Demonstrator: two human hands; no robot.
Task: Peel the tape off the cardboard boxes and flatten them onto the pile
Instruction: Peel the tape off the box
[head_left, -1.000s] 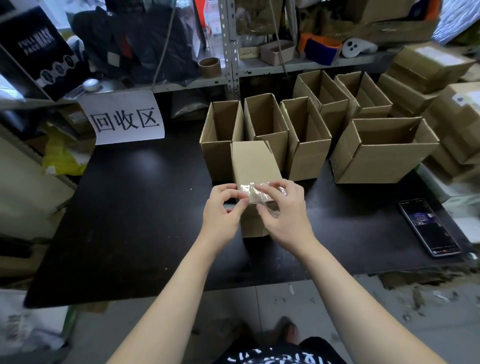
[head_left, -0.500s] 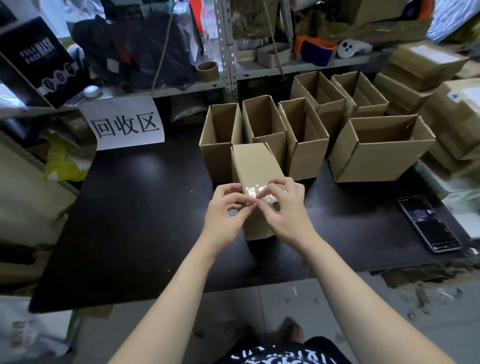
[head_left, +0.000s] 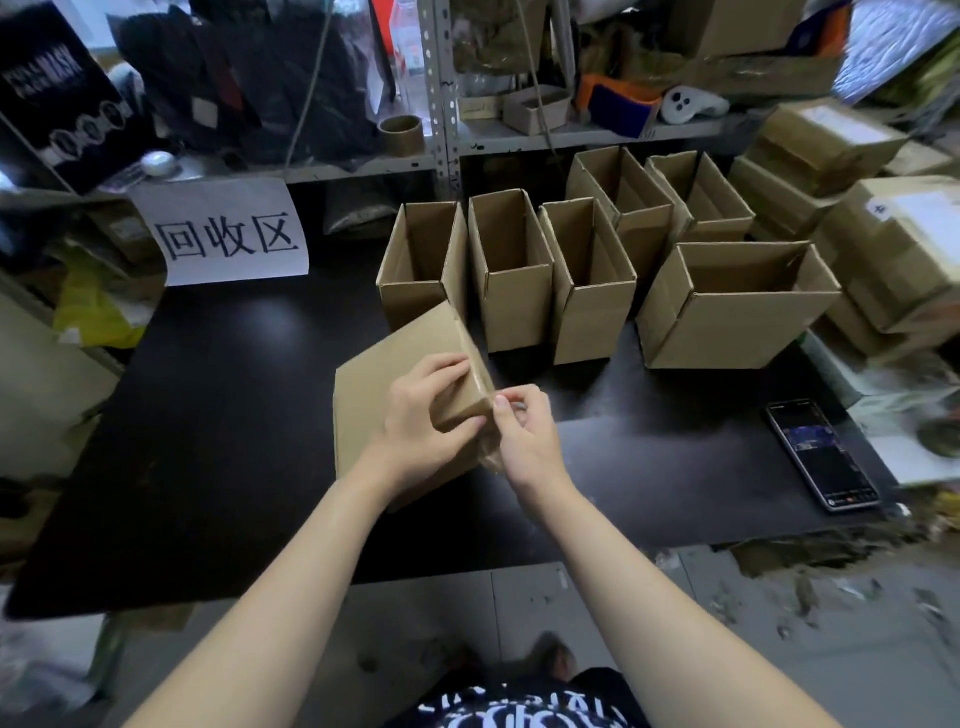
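Lining the black table (head_left: 208, 415): open cardboard boxes (head_left: 514, 312); cluttered shelving (head_left: 441, 130) behind.

Brown cardboard boxes (head_left: 511, 270) on a black table (head_left: 218, 415); white sign (head_left: 228, 234), black characters.

stockroom, metal shelving (head_left: 441, 104), stacked cardboard boxes (head_left: 831, 150)
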